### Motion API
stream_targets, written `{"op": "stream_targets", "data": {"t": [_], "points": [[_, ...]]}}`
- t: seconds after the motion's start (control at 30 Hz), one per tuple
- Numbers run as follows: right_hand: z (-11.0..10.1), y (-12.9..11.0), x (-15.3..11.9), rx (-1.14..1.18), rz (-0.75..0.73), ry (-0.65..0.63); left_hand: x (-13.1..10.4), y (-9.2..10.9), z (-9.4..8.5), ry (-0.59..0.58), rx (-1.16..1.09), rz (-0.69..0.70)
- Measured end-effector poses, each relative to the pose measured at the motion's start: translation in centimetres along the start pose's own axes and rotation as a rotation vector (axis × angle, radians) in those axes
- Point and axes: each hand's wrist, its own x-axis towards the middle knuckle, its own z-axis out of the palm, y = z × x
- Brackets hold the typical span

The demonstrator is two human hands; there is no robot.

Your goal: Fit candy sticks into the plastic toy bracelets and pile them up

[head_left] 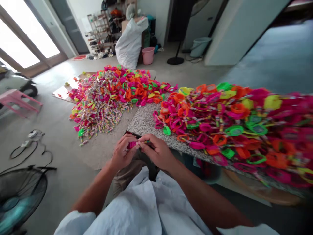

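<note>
Close in front of my body, my left hand (123, 150) is closed around a bright pink plastic toy watch (132, 144), partly hidden by the fingers. Touching it from the other side, my right hand (157, 150) pinches a small colourful wrapped tube (147, 141) between thumb and fingers. Whether the tube is joined to the watch I cannot tell. Just ahead, a heap of small wrapped tubes (107, 114) lies at the near side of a pile of toy watches (137, 85). To the right, more watches with tubes (202, 114) spread over a speckled stone tabletop (144, 122).
A standing fan (22, 199) and cables (36, 140) are on the floor at left, with a pink stool (19, 98) beyond. At the back are a white sack (129, 42), a pink bucket (148, 55), a grey bucket (200, 47) and a shoe rack (102, 32).
</note>
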Motion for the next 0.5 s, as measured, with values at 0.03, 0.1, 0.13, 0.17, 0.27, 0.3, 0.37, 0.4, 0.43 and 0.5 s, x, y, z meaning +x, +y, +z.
{"op": "stream_targets", "data": {"t": [0.03,0.1,0.13,0.17,0.27,0.3,0.37,0.4,0.43,0.5], "points": [[-0.1,-0.1,0.0,-0.013,0.008,-0.002,-0.1,-0.2,0.3,-0.012,0.007,-0.024],[-0.5,-0.1,0.2,-0.068,0.006,-0.008,-0.5,-1.0,1.2,-0.031,0.03,-0.09],[-1.0,-0.1,0.6,-0.112,-0.004,0.0,-0.7,-1.8,1.6,-0.035,0.036,-0.131],[-1.9,0.0,1.1,-0.169,-0.018,0.024,-1.0,-2.7,2.0,-0.019,0.025,-0.18],[-7.2,0.3,3.2,-0.403,-0.073,0.256,-1.7,-7.2,2.3,0.065,-0.044,-0.313],[-10.0,0.3,3.9,-0.5,-0.089,0.389,-1.9,-9.0,2.1,0.099,-0.012,-0.352],[-16.5,-0.2,5.1,-0.725,-0.116,0.689,-2.4,-12.7,0.9,0.133,0.15,-0.417],[-19.8,-0.5,5.6,-0.827,-0.087,0.832,-2.7,-14.5,0.0,0.129,0.258,-0.44],[-23.0,-0.8,6.0,-0.923,-0.019,0.944,-3.1,-16.0,-1.0,0.108,0.369,-0.465],[-28.2,-1.1,6.8,-1.062,0.155,1.132,-3.9,-18.5,-3.1,0.027,0.558,-0.541]]}}
